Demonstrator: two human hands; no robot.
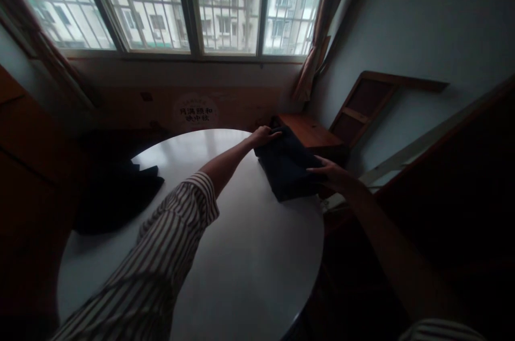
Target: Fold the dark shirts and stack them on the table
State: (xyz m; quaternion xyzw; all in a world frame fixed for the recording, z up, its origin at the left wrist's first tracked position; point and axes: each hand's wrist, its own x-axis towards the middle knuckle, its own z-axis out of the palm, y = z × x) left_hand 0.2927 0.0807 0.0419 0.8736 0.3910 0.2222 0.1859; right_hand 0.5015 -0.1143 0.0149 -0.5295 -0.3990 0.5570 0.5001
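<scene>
- Left hand [263, 136] was reaching across, fingers curled over the far end of the dark folded garment [286, 165]; might've been a light grip, couldn't tell for sure
- Right hand [325, 169] was open, fingers laid against the garment's near right side
- Garment was a navy or black folded stack, sitting on the far right part of the round white bench [249, 276], right by the rim, between both hands
- Striped sleeve [161, 239] covered the left arm up to the forearm
- Second dark garment [116, 193] lay bunched at the bench's left side, well apart from the hands, draping past the rim
- Wooden chair [362, 110] stood just beyond the bench on the right
- Barred window [225, 3] ran along the far wall, curtain [309, 67] hanging at its right end
</scene>
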